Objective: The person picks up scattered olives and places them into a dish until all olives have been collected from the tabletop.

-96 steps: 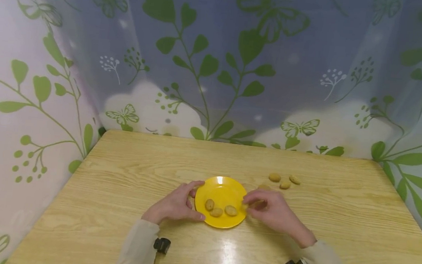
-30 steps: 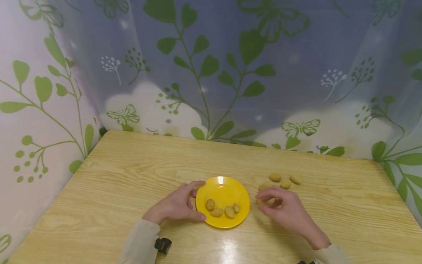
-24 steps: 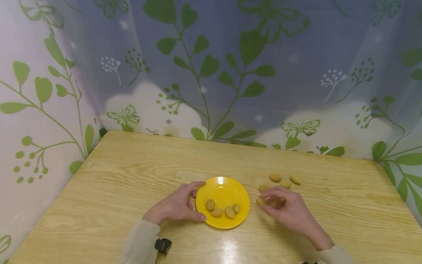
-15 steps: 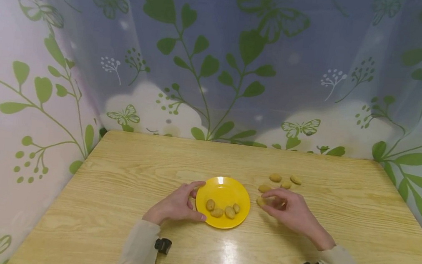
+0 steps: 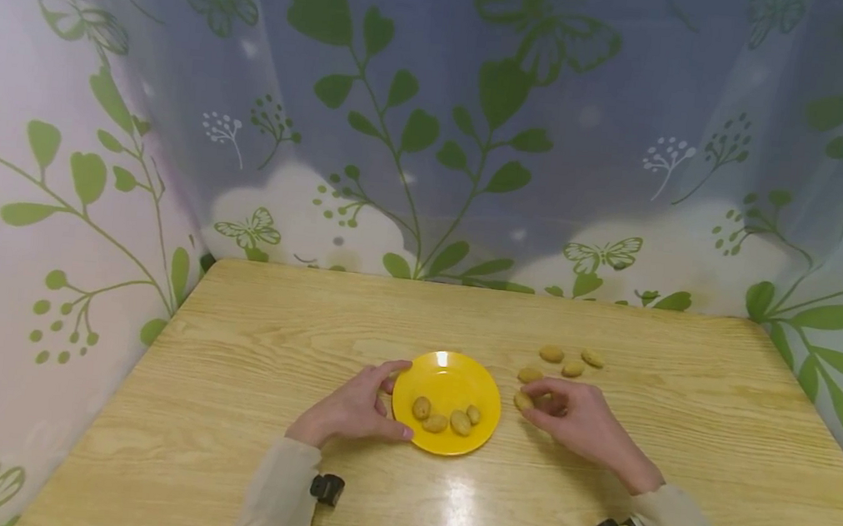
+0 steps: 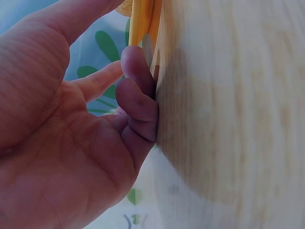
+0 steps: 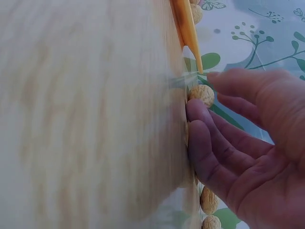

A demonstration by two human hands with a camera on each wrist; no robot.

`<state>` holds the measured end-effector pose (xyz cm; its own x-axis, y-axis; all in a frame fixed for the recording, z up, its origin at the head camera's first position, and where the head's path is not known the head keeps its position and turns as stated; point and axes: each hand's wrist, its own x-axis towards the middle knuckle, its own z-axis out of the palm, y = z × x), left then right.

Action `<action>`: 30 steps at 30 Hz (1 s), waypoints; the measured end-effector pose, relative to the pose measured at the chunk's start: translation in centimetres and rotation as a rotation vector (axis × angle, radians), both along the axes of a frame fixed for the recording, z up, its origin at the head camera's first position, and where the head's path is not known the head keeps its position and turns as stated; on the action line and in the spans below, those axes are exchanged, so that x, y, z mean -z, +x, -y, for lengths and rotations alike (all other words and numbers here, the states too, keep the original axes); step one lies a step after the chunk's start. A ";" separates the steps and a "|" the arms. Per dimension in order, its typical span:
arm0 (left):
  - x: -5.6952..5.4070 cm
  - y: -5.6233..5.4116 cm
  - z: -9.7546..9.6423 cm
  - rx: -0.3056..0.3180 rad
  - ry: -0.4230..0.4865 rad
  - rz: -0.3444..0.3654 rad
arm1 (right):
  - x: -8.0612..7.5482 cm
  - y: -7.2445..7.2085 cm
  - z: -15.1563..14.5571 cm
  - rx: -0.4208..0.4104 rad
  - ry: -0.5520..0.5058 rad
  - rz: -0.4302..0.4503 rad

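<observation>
A yellow plate [image 5: 449,382] sits on the table with several walnuts [image 5: 435,424] along its near side. My left hand [image 5: 349,403] holds the plate's left edge, thumb at the near rim and index finger at the far rim; the other fingers curl low beside it in the left wrist view. Right of the plate, my right hand [image 5: 577,414] has its thumb and fingertips around a single walnut [image 7: 202,95], down at the tabletop. The right end of that walnut is covered by the fingers in the head view.
Several more walnuts [image 5: 552,354] lie on the wooden table [image 5: 274,309] beyond my right hand. A patterned curtain [image 5: 433,130] with leaves and butterflies stands behind the table and along its sides. Small black cameras [image 5: 327,489] are worn at both wrists.
My right hand has let go of a walnut on the plate, moved right, and brought its fingertips onto another one on the table. My left hand has stayed at the plate's edge.
</observation>
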<state>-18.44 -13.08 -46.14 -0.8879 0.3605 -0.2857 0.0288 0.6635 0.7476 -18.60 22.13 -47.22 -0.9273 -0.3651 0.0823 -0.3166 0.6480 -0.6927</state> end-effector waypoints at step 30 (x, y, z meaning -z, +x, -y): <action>0.1 -0.2 0.0 0.012 -0.016 -0.012 | -0.6 0.7 0.0 -0.020 0.003 -0.002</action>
<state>-18.65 -13.12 -46.24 -0.8870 0.3666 -0.2806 0.0461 0.6750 0.7364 -17.94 22.16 -46.59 -0.9197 -0.3838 0.0828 -0.3307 0.6435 -0.6904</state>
